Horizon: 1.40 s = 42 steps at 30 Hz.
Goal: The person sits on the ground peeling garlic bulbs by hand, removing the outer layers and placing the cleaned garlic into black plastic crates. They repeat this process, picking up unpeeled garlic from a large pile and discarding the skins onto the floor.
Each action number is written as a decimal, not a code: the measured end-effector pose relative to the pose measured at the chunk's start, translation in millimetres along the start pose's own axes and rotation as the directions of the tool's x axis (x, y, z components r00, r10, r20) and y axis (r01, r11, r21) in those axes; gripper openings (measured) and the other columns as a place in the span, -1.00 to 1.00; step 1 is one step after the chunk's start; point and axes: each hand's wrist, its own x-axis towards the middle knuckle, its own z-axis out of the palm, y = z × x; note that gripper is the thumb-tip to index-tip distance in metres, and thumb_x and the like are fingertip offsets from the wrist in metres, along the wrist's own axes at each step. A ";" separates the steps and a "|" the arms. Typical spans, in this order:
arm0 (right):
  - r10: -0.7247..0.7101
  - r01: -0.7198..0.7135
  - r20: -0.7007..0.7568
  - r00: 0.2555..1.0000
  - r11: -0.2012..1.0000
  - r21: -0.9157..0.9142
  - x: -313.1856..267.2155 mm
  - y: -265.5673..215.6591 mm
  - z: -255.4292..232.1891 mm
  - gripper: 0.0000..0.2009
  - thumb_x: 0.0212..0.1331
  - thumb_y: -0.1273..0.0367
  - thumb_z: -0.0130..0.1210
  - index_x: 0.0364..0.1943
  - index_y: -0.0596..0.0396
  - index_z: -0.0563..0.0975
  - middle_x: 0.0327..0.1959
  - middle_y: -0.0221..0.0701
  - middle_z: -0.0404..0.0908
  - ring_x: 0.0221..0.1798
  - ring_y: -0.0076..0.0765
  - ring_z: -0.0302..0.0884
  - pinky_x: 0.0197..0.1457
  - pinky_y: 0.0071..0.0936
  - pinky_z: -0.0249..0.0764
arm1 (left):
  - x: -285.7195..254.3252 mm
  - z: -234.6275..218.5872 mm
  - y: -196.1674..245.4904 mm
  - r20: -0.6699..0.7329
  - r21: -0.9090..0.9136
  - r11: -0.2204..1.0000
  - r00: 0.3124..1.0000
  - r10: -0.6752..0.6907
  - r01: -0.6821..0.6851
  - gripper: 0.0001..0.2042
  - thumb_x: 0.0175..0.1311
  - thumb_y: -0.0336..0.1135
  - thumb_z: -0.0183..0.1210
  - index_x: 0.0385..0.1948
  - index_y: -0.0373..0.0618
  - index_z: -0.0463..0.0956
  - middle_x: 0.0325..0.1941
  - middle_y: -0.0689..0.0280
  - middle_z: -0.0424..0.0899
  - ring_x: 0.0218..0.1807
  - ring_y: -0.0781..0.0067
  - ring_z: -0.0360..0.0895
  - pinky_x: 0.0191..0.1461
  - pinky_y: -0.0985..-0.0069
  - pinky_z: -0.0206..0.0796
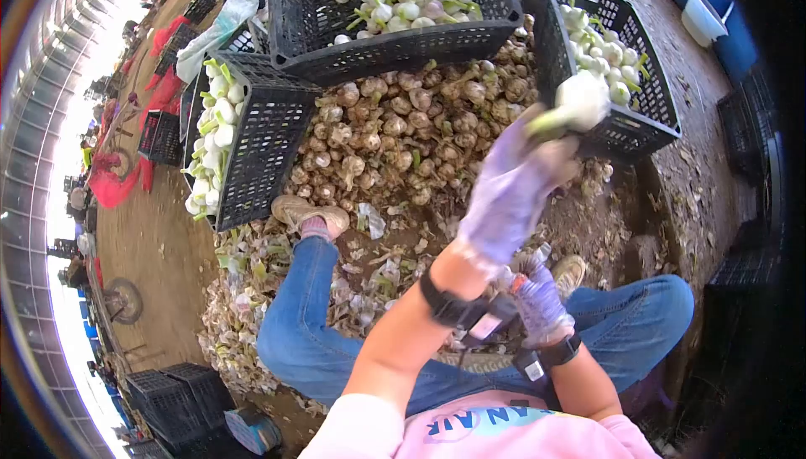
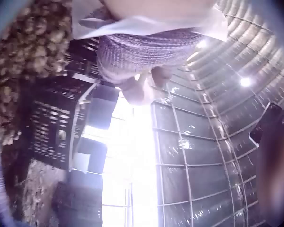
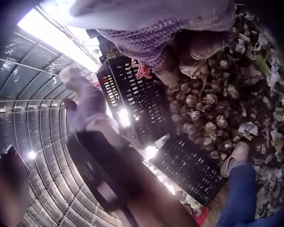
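Observation:
My left hand (image 1: 550, 140), in a purple knit glove, is raised and grips the green stalk of a peeled white bulb (image 1: 582, 98). The bulb hangs at the near rim of the right black crate (image 1: 663, 123), which holds more white bulbs. The right wrist view shows that same left hand (image 3: 85, 104) with the bulb (image 3: 71, 75) above it. Only the glove and fingertips of the left hand (image 2: 142, 82) show in the left wrist view, against a bright roof. My right hand (image 1: 533, 295) rests by my lap, its fingers (image 3: 180, 56) curled on a small red-handled tool (image 3: 144, 71).
A heap of unpeeled brown bulbs (image 1: 395, 132) lies ahead. Behind it stands a centre crate (image 1: 395, 44) of white bulbs, and a tilted left crate (image 1: 260, 148). Husks (image 1: 252, 274) litter the ground around my blue-jeaned legs and shoe (image 1: 311, 211). Empty crates (image 1: 176, 392) stand at the lower left.

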 end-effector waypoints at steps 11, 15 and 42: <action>0.117 -0.045 0.127 0.985 0.883 -0.467 33.4 20.9 -27.0 -0.58 0.13 0.42 0.08 0.10 0.23 0.36 -0.01 -0.33 0.50 -0.01 -0.47 0.42 0.03 -0.56 0.35 | 129.8 -209.7 23.8 -0.215 0.976 0.057 0.896 0.389 0.210 -0.50 -0.04 -0.35 0.27 0.03 -0.02 0.36 0.12 0.03 0.38 0.17 0.07 0.33 0.24 0.32 0.18; 0.115 -0.043 0.107 0.988 0.851 -0.523 48.4 26.7 -35.0 -0.59 0.17 0.36 0.05 0.11 0.20 0.36 -0.01 -0.29 0.51 0.03 -0.47 0.41 0.13 -0.54 0.27 | 172.8 -244.5 38.5 -0.199 0.801 -0.472 0.907 0.370 0.368 -0.37 -0.08 -0.24 0.28 0.15 0.11 0.29 0.27 -0.04 0.15 0.29 -0.05 0.13 0.31 0.23 0.05; -0.194 0.226 0.254 0.948 0.968 -0.106 -40.2 -72.0 38.4 -0.66 0.05 0.37 0.20 -0.08 0.21 0.49 -0.25 -0.41 0.58 -0.24 -0.58 0.50 -0.17 -0.61 0.45 | -138.4 -53.4 15.4 0.167 0.909 0.353 0.971 0.173 -0.220 -0.27 -0.34 -0.36 0.47 0.04 -0.18 0.34 0.03 0.23 0.32 0.09 0.31 0.33 0.16 0.43 0.21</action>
